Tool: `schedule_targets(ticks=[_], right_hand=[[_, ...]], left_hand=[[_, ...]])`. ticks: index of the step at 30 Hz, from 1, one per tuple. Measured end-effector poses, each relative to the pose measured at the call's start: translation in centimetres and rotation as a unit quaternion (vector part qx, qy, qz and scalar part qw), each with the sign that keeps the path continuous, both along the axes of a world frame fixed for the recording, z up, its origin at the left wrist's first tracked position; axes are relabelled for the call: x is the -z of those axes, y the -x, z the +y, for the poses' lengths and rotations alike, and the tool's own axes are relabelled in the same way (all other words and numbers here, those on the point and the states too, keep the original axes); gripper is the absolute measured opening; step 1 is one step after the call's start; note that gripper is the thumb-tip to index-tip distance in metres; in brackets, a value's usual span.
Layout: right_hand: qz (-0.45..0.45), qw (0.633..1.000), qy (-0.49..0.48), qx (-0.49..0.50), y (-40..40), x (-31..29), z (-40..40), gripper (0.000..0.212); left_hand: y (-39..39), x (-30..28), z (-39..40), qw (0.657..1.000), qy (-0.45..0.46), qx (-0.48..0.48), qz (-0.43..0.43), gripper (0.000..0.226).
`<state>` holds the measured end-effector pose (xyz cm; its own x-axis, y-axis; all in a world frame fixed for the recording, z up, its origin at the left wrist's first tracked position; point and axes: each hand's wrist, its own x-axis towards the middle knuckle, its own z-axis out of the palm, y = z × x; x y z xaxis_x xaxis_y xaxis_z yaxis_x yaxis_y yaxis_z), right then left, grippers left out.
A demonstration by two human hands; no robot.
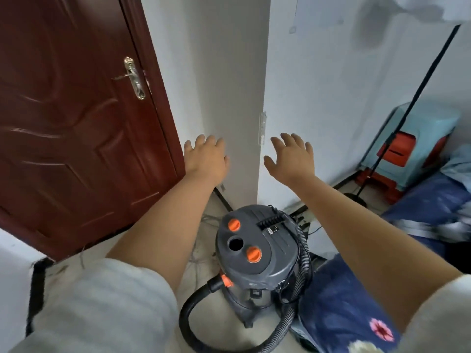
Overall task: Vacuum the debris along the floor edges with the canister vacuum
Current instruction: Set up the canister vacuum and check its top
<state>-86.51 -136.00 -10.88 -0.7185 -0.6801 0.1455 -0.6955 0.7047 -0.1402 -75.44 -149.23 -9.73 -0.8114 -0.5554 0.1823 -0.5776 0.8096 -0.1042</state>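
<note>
Grey canister vacuum (257,253) with orange knobs stands on the floor at the white wall corner (260,98), its black hose (193,309) looped in front. Left hand (206,156) and right hand (290,156) are raised above it, fingers spread, holding nothing. Red-brown door (76,118) at left.

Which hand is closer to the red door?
Left. The left hand hovers open just right of the red door; the right hand is farther right, past the wall corner.
</note>
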Motion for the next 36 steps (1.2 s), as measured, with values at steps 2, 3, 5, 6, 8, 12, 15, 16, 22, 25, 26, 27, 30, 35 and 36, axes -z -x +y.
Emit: schedule_targets(ticks=[2, 3, 5, 6, 8, 12, 15, 16, 22, 25, 26, 27, 30, 35, 36], right_hand=[[-0.011, 1.000, -0.006, 0.013, 1.7, 1.7, -1.8, 0.054], [-0.015, 1.000, -0.007, 0.018, 2.3, 2.6, -2.8, 0.054], [-0.030, 0.999, -0.016, 0.031, 3.2, 4.5, -4.5, 0.054], [-0.037, 0.998, -0.021, 0.040, 3.7, 5.7, -5.4, 0.054], [-0.055, 0.996, -0.034, 0.063, 4.4, 8.3, -7.1, 0.054], [-0.098, 0.983, -0.044, 0.148, 4.5, 15.1, -8.8, 0.048], [-0.129, 0.957, -0.024, 0.258, 2.2, 20.7, -8.4, 0.044], [-0.142, 0.945, -0.022, 0.295, 1.1, 22.5, -8.2, 0.046], [-0.234, 0.879, -0.022, 0.416, -4.8, 31.9, -8.0, 0.053], [-0.230, 0.881, -0.017, 0.412, -5.9, 35.7, -8.0, 0.054], [-0.208, 0.890, -0.011, 0.406, -6.1, 36.6, -8.1, 0.054], [-0.178, 0.896, 0.006, 0.408, -6.3, 37.6, -8.1, 0.055], [-0.103, 0.895, 0.068, 0.428, -6.1, 39.6, -7.9, 0.061], [-0.006, 0.894, 0.096, 0.438, -5.7, 41.5, -8.2, 0.054], [0.013, 0.891, 0.095, 0.445, -5.8, 41.7, -8.3, 0.052]], left_hand=[[2.1, 1.5, -1.7, 1.000, -0.001, 0.021, -0.009, 0.044], [3.1, 2.5, -2.5, 0.999, -0.003, 0.032, -0.010, 0.043], [4.6, 4.5, -4.0, 0.998, -0.020, 0.052, -0.017, 0.043], [5.4, 5.7, -4.8, 0.997, -0.028, 0.066, -0.026, 0.042], [6.8, 8.1, -6.6, 0.993, -0.040, 0.095, -0.054, 0.042], [9.5, 13.2, -10.3, 0.978, -0.065, 0.169, -0.108, 0.042], [10.3, 17.8, -11.8, 0.952, -0.073, 0.250, -0.159, 0.046], [10.2, 19.4, -12.1, 0.943, -0.081, 0.274, -0.172, 0.047], [8.5, 29.3, -11.9, 0.905, -0.127, 0.360, -0.188, 0.050], [8.3, 33.9, -11.2, 0.897, -0.127, 0.391, -0.162, 0.051], [8.3, 35.0, -11.2, 0.897, -0.132, 0.392, -0.154, 0.052], [8.4, 36.4, -11.2, 0.896, -0.136, 0.395, -0.149, 0.053], [8.9, 39.6, -11.4, 0.887, -0.144, 0.420, -0.125, 0.055], [9.3, 43.0, -11.7, 0.858, -0.167, 0.485, 0.016, 0.047], [9.3, 43.2, -11.7, 0.854, -0.170, 0.491, 0.025, 0.048]])
